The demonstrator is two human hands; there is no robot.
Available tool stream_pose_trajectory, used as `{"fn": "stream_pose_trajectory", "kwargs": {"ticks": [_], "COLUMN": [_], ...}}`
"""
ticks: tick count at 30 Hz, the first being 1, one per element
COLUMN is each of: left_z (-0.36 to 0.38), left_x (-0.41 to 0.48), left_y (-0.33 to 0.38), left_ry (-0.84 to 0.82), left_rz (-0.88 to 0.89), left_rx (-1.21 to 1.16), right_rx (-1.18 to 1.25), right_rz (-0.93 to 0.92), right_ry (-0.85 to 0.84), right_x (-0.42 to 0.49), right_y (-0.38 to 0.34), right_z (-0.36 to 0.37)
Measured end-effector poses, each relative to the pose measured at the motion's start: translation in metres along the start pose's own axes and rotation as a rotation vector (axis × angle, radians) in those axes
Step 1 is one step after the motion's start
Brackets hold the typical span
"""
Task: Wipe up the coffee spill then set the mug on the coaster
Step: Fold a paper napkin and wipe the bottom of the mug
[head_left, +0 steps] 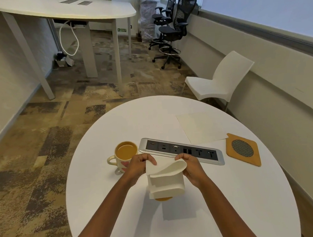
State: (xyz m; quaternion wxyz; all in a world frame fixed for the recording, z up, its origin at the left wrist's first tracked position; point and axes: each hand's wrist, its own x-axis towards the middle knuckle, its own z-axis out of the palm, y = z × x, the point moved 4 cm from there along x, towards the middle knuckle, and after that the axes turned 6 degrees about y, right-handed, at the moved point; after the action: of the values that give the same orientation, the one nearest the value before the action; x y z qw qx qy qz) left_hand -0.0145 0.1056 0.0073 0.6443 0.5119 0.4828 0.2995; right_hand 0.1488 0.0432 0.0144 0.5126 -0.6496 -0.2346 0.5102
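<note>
Seen from a head-worn camera looking down, a person's two bare arms reach over a round white worktop (227, 196). The left hand (138, 165) and right hand (190, 164) together hold up a folded white paper napkin (165, 179) just above the surface; the left fingers (150, 159) pinch its upper left corner, and the right fingers (180, 157) are closed narrowly on a top layer that curls over, as if it is being unfolded or refolded. Directly below the hanging napkin, a small tan coffee spill (163, 199) peeks out on the worktop, so the wiping does not appear to have begun. Just left of the left hand stands a cream ceramic mug with pink hearts (125, 154), nearly full of milky coffee, its handle pointing left. It is not yet on the square orange wooden coaster with a round woven centre (243, 149), which lies well apart on the right side of the worktop. Between mug and coaster runs a silver power and data socket panel (181, 150) set into the worktop, with a flat sheet of cream paper (201, 127) beyond it. Both steps of the task seem to remain.
</note>
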Motion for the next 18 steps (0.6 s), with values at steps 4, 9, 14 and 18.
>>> {"fn": "stream_pose_trajectory", "kwargs": {"ticks": [4, 9, 14, 18], "left_z": [-0.004, -0.012, -0.016, -0.017], "left_x": [0.001, 0.000, 0.000, -0.003], "left_y": [-0.001, 0.003, 0.008, 0.013], "left_ry": [0.039, 0.092, 0.096, 0.070], "left_rz": [0.052, 0.145, 0.296, 0.413], "left_rx": [0.120, 0.190, 0.252, 0.339], "right_rx": [0.111, 0.315, 0.256, 0.173], "right_rz": [0.053, 0.286, 0.373, 0.442], "right_ry": [-0.027, -0.156, -0.319, -0.325], "right_x": [-0.003, -0.011, -0.019, -0.019], "right_y": [0.004, 0.011, 0.017, 0.028], "right_z": [0.005, 0.015, 0.027, 0.031]}}
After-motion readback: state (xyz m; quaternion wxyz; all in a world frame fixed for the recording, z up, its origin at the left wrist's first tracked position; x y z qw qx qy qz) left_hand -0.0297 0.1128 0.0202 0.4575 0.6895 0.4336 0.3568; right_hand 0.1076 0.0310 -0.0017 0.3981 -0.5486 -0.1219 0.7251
